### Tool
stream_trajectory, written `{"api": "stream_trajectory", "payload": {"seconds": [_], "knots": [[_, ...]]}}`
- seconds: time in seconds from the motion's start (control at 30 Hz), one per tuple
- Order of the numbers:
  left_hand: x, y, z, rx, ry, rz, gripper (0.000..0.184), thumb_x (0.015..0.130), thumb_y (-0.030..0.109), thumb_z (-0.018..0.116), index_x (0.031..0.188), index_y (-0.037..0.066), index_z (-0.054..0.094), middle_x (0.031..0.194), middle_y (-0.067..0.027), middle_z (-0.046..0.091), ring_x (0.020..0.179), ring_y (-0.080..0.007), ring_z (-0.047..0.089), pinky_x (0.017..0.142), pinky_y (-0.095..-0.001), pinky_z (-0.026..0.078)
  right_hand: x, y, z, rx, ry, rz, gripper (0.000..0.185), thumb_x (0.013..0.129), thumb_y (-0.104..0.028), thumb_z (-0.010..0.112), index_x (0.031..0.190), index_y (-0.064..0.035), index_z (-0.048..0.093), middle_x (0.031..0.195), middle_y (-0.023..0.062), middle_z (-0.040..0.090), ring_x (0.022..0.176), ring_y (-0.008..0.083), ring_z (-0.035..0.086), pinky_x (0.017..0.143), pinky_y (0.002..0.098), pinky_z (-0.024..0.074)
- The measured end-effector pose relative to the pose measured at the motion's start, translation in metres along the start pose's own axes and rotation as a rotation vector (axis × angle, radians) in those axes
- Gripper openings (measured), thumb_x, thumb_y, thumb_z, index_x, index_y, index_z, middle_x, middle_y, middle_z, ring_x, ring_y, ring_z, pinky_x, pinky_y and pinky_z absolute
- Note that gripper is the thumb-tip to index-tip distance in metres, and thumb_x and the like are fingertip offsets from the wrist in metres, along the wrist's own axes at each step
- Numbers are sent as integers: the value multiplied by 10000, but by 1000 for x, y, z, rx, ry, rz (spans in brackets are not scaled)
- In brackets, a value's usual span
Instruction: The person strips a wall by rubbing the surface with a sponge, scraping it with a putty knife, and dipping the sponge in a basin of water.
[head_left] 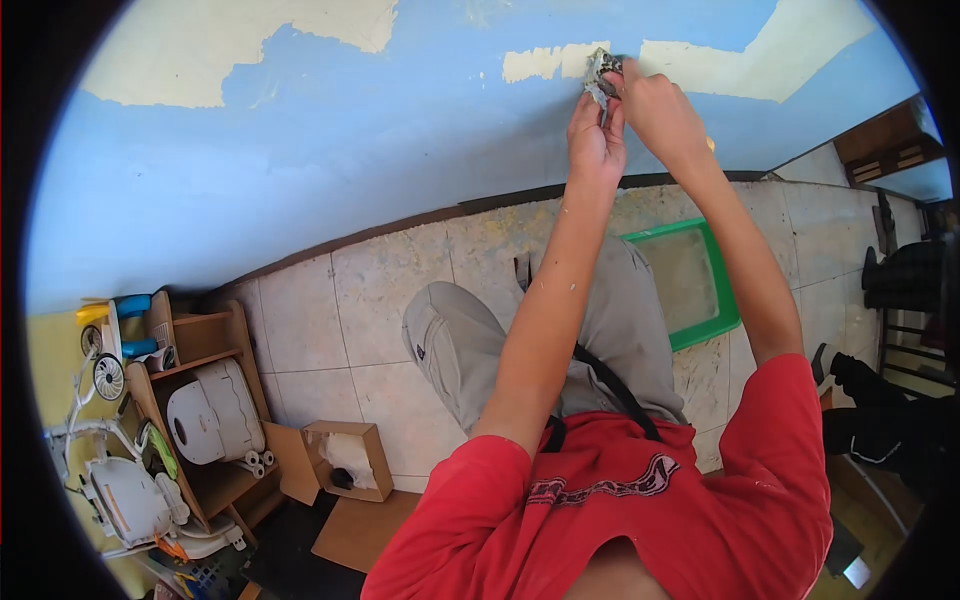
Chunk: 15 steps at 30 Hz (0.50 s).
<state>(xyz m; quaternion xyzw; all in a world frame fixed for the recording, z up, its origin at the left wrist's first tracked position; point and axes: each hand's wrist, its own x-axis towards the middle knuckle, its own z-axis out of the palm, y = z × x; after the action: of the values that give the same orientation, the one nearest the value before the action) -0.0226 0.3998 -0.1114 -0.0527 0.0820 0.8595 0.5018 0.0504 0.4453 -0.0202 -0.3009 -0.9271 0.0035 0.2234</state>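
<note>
Both hands meet at the blue wall [400, 150], where paint is off in ragged cream patches. Between them is a small crumpled, speckled grey-and-white piece [604, 72]; its kind is unclear. My right hand [660, 112] is closed on its right side, with fingers bent over it. From below, my left hand [597, 145] reaches up, its fingertips closed at the lower edge of the piece. The piece overlaps a narrow cream patch [545, 63] on the wall. Whether it touches the wall I cannot tell.
A green-rimmed tray [728, 300] lies on the tiled floor beside my knee. At lower left stand a wooden shelf [245, 345], an open cardboard box [376, 462] and a white toy-like frame with wheels [125, 500]. Another person's dark-clothed leg [870, 385] shows at right.
</note>
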Motion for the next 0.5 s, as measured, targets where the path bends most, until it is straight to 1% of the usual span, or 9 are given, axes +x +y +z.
{"api": "stream_trajectory", "payload": {"seconds": [0.07, 0.17, 0.2, 0.27, 0.4, 0.47, 0.5], "knots": [[0, 4, -1, 122, 1, 73, 232, 992, 59, 404, 1190, -13, 501, 1066, -97, 604, 849, -157, 644, 751, -256, 609, -1, -2, 5, 31, -14, 26, 317, 990, -301, 501, 906, 5, 496, 611, 246, 592, 598, 447, 612, 484, 495, 475], [-4, 20, -4, 84, -29, 113, 232, 989, 60, 414, 1187, -26, 498, 1054, -91, 603, 846, -152, 643, 749, -255, 609, 1, -16, 15, 52, 30, 8, 315, 990, -305, 501, 913, 0, 494, 610, 238, 599, 592, 443, 617, 480, 493, 478], [0, 22, 0, 81, -34, 121, 232, 989, 60, 414, 1187, -26, 498, 1054, -91, 603, 846, -152, 643, 749, -255, 609, 4, -24, 11, 14, 30, 4, 319, 990, -313, 500, 919, -2, 493, 606, 235, 600, 590, 439, 621, 478, 492, 480], [-6, 20, -1, -76, -48, 63, 229, 987, 56, 418, 1186, -25, 498, 1051, -96, 604, 831, -147, 642, 753, -256, 610, -1, -33, 10, -21, 5, -4, 323, 990, -320, 499, 925, -4, 492, 602, 232, 602, 587, 435, 625, 476, 490, 482], [-5, 21, -3, -105, -29, 38, 224, 984, 52, 423, 1182, -15, 502, 1062, -100, 599, 838, -150, 639, 752, -255, 609, 8, -31, 7, -59, -8, -21, 342, 990, -344, 494, 932, -7, 489, 601, 233, 604, 587, 431, 630, 475, 489, 486], [-3, 23, 0, -102, 57, 32, 230, 983, 52, 428, 1194, -9, 496, 1075, -110, 593, 849, -158, 636, 756, -258, 609, 9, -33, 10, -64, -20, -15, 348, 989, -349, 495, 931, -6, 488, 602, 235, 604, 587, 432, 629, 475, 489, 487], [-1, 24, -2, -101, 59, 27, 230, 983, 52, 428, 1194, -9, 496, 1075, -110, 593, 849, -158, 636, 756, -258, 609, 7, -32, 12, -43, 3, -4, 349, 988, -348, 499, 920, -5, 490, 600, 236, 602, 581, 432, 627, 472, 486, 486]]}}
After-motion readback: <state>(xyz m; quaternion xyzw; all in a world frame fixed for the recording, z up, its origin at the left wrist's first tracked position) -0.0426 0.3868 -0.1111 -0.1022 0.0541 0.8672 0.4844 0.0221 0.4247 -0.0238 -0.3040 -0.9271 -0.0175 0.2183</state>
